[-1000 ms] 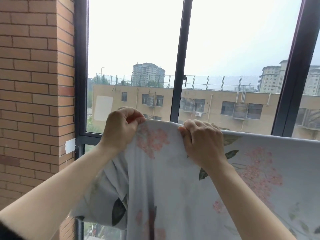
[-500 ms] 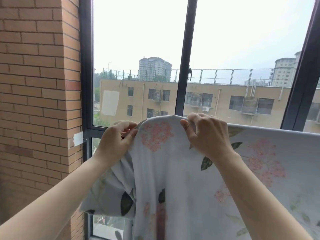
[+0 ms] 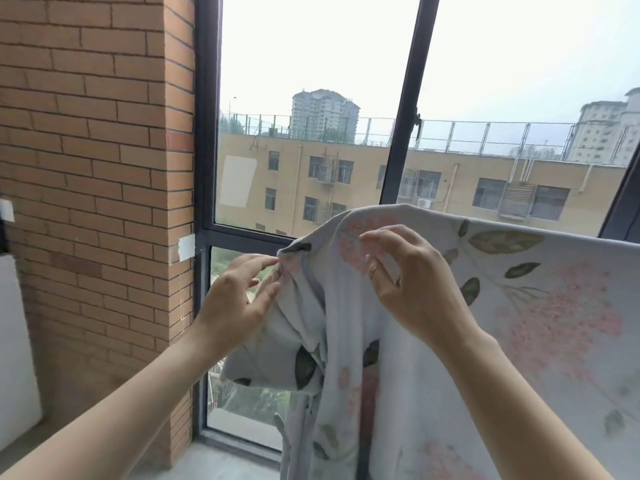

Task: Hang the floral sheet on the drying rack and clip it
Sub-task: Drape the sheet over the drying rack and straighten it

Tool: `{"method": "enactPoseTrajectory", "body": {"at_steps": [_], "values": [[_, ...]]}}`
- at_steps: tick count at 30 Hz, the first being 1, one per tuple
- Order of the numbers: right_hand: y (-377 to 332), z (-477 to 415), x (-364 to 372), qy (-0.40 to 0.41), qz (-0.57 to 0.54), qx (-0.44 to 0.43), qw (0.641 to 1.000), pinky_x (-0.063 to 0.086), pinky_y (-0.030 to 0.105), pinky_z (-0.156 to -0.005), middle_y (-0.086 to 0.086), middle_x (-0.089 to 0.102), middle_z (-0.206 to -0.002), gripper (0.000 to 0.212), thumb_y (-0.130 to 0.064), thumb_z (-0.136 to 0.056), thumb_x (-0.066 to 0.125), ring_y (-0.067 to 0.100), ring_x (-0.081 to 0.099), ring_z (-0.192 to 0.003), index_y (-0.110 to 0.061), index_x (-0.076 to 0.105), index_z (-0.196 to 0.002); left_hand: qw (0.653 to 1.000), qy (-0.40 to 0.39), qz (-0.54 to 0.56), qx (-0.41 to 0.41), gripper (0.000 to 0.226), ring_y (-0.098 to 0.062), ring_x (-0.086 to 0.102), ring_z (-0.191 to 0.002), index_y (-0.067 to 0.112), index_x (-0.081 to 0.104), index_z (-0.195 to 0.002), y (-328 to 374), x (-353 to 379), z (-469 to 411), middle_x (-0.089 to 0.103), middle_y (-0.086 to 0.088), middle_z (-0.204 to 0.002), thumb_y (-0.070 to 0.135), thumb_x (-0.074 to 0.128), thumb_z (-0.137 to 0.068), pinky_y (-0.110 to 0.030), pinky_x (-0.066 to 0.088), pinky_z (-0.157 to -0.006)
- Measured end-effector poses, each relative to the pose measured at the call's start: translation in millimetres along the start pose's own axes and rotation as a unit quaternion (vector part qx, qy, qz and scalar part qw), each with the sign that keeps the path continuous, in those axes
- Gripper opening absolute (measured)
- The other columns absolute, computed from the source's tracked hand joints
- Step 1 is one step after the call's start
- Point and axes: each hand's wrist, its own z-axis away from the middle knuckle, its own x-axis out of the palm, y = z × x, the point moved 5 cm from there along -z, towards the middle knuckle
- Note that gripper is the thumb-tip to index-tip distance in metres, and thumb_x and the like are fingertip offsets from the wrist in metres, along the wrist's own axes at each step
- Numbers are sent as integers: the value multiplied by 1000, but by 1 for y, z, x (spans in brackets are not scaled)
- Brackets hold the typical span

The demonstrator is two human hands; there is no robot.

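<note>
Right hand (image 3: 415, 285) now off floral sheet (image 3: 519, 306) (rack hidden beneath).

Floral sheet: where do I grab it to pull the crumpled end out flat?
Pinch the bunched corner of the floral sheet from the left, beside the left hand: folds gather there into a graspable ridge, while rightward the cloth hangs flat.

Both forearms reach up and forward; left grip (image 3: 239, 299) fingers nearly straight, right grip (image 3: 415, 289) fingers loosely curled, spread.
</note>
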Motion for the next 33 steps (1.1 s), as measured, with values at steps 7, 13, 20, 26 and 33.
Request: {"method": "enactPoseTrajectory", "body": {"at_steps": [7, 13, 20, 26, 33], "values": [[-53, 39, 44, -2, 11, 118, 993, 48, 23, -92, -6, 66, -113, 28, -18, -90, 62, 8, 61, -100, -15, 67, -117, 995, -88, 43, -21, 41, -8, 59, -106, 11, 57, -127, -50, -36, 33, 61, 1, -122, 21, 66, -87, -18, 49, -88], [-89, 66, 91, -29, 45, 198, 979, 48, 26, -93, -2, 66, -116, 31, -18, -89, 63, 12, 62, -105, -14, 65, -119, 983, -153, 88, -39, 44, -8, 59, -105, 13, 55, -128, -91, -49, 54, 60, 2, -122, 27, 66, -88, -24, 52, -90], [-84, 79, 105, -27, 47, 287, 956, 51, 36, -95, -2, 62, -121, 41, -20, -88, 64, 16, 59, -112, -13, 58, -128, 962, -226, 132, -80, 65, -9, 59, -106, 14, 53, -130, -106, -21, 50, 61, 2, -124, 51, 67, -79, -33, 54, -89], [-60, 86, 125, -24, -31, 355, 934, 50, 31, -96, -12, 63, -112, 45, -23, -89, 64, 6, 61, -104, -21, 54, -133, 950, -242, 168, -104, 72, -12, 60, -106, 19, 48, -133, -107, 15, 39, 62, 4, -120, 51, 74, -74, -39, 54, -87], [-49, 96, 150, -36, 37, 371, 927, 36, 19, -96, -17, 44, -127, 59, -25, -89, 63, -1, 43, -114, -24, 36, -142, 950, -215, 222, -51, 17, -7, 47, -58, 10, 57, -72, -121, 32, 31, 61, -3, -67, 9, 60, -89, -29, 38, -53]]}}
